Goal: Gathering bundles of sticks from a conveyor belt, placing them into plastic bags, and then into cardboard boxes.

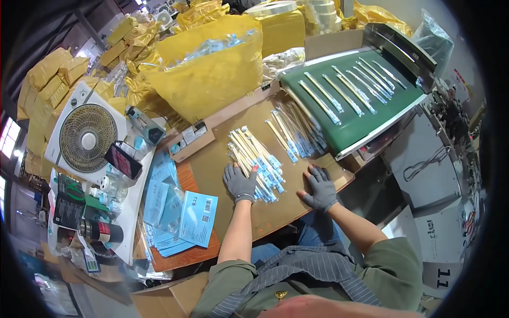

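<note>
Cardboard sheet (275,212) is lying under everything I am handling. Left of it, flat light-blue packets (197,218) are piling up, one bearing a white barcode label; behind it a big yellow sack (212,74) is bulging. On the sheet, my left hand (239,183) (grey glove) is pressing flat, fingers spread, on a fan of pale sticks in clear sleeves with blue ends (257,159), gripping nothing. My right hand (319,188) is lying open on bare cardboard, just right of them.
</note>
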Action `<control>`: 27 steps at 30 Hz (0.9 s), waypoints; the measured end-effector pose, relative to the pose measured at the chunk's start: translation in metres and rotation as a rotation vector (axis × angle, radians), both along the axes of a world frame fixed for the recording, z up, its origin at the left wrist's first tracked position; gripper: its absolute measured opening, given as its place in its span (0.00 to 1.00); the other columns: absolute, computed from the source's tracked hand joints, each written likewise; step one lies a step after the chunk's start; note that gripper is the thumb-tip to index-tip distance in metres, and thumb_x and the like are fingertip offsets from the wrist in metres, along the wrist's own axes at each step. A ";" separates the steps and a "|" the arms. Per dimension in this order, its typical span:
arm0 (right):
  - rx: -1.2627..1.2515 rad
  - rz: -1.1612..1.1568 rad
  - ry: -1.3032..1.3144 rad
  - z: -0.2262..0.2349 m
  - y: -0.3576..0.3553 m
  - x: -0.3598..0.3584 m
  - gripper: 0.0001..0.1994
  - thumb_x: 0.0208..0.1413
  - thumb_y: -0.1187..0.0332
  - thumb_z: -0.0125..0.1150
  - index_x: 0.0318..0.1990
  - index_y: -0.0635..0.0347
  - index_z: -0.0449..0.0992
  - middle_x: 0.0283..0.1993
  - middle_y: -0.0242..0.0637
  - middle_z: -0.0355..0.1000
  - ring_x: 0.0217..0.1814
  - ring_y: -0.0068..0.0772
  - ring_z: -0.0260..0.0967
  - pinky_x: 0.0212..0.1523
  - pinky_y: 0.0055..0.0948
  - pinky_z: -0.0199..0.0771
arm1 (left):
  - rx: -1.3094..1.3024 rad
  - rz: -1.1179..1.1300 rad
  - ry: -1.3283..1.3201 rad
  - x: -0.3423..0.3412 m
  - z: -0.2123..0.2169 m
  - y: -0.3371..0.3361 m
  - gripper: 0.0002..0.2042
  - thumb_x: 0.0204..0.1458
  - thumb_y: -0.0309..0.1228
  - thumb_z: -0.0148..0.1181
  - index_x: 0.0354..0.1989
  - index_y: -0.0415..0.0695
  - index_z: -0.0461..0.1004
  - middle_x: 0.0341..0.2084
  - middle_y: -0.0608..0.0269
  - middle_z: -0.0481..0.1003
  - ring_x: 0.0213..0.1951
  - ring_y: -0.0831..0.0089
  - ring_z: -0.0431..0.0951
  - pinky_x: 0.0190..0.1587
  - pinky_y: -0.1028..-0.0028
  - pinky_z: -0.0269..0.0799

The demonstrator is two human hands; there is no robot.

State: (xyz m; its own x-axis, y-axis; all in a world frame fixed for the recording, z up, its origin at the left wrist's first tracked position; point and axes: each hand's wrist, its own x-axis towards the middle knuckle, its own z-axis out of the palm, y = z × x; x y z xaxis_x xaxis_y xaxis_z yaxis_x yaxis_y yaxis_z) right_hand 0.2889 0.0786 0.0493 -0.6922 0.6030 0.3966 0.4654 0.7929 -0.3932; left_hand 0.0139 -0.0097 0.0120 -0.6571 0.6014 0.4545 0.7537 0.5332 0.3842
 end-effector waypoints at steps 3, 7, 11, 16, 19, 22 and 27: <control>-0.039 0.024 0.061 -0.004 0.003 0.006 0.28 0.49 0.51 0.60 0.51 0.63 0.70 0.59 0.51 0.64 0.61 0.54 0.60 0.62 0.46 0.58 | -0.015 -0.018 -0.014 0.000 0.001 0.004 0.37 0.46 0.57 0.60 0.51 0.32 0.69 0.55 0.42 0.66 0.61 0.51 0.60 0.63 0.56 0.51; -0.018 0.355 0.362 0.012 0.015 0.017 0.20 0.48 0.65 0.63 0.48 0.63 0.72 0.52 0.48 0.70 0.54 0.53 0.68 0.55 0.47 0.67 | -0.042 -0.005 -0.027 -0.005 -0.008 0.003 0.38 0.45 0.57 0.60 0.52 0.32 0.68 0.54 0.40 0.67 0.59 0.48 0.63 0.62 0.56 0.55; 0.295 0.315 0.405 0.085 0.096 0.021 0.25 0.45 0.67 0.64 0.54 0.61 0.69 0.59 0.49 0.66 0.62 0.52 0.62 0.61 0.49 0.62 | -0.026 0.005 -0.042 -0.008 -0.005 0.000 0.36 0.45 0.53 0.63 0.54 0.34 0.68 0.56 0.37 0.65 0.58 0.44 0.63 0.62 0.56 0.55; 0.314 -0.451 0.167 0.109 0.292 0.062 0.31 0.50 0.49 0.59 0.57 0.59 0.67 0.61 0.50 0.63 0.64 0.51 0.58 0.63 0.42 0.59 | -0.017 -0.032 -0.057 0.000 -0.002 0.009 0.35 0.46 0.51 0.63 0.55 0.35 0.67 0.55 0.38 0.65 0.58 0.45 0.63 0.61 0.54 0.54; 0.070 -0.928 -0.136 0.117 0.377 0.098 0.38 0.44 0.37 0.58 0.55 0.58 0.71 0.60 0.50 0.66 0.63 0.49 0.62 0.62 0.38 0.60 | -0.032 -0.017 -0.125 -0.002 0.007 0.004 0.35 0.46 0.51 0.63 0.56 0.36 0.66 0.55 0.38 0.65 0.58 0.45 0.63 0.61 0.54 0.54; -0.243 -0.910 -0.114 0.109 0.404 0.145 0.43 0.48 0.33 0.51 0.64 0.56 0.62 0.65 0.53 0.59 0.67 0.51 0.58 0.65 0.37 0.57 | -0.039 -0.005 -0.098 0.003 0.003 0.007 0.36 0.46 0.53 0.63 0.55 0.34 0.66 0.55 0.39 0.66 0.59 0.46 0.63 0.62 0.55 0.53; -0.090 -0.270 -0.126 0.111 0.329 0.039 0.35 0.55 0.42 0.52 0.62 0.61 0.63 0.58 0.52 0.66 0.60 0.54 0.63 0.61 0.37 0.62 | -0.020 -0.037 0.022 -0.003 -0.002 0.000 0.37 0.45 0.55 0.63 0.53 0.33 0.67 0.55 0.42 0.66 0.59 0.48 0.63 0.62 0.55 0.54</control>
State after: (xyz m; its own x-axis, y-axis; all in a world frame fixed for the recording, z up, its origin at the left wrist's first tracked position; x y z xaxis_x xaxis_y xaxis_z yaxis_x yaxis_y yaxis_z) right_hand 0.3277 0.4076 0.1601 -0.5430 0.8002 0.2546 0.7039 0.5990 -0.3817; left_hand 0.0109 -0.0094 0.0098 -0.6238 0.6344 0.4566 0.7816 0.5118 0.3567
